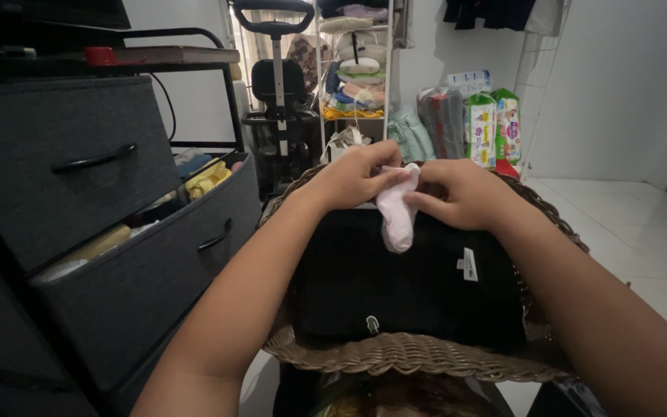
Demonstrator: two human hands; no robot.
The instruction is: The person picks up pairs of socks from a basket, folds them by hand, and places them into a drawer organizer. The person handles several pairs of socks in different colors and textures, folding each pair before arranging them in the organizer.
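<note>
Both forearms reach forward over a wicker basket (395, 357) holding a folded black garment (395, 286), which lies just below the grips. The left hand (351, 179) and right hand (465, 193) meet, fingers closed, each grip pinching the top of a small pink sock (396, 220) that hangs between them.

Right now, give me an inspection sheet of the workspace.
Surface: wicker basket with a folded black garment lying in it.
Job's things: small pink sock, hanging above the garment.
Clutter: open fabric drawer with yellow cloth inside; packages on the floor.
Fingers: left hand and right hand both pinch the sock's top.
Cables: dark cord behind the drawer unit.
Surroundings: white tiled floor, shelf rack, stroller.
</note>
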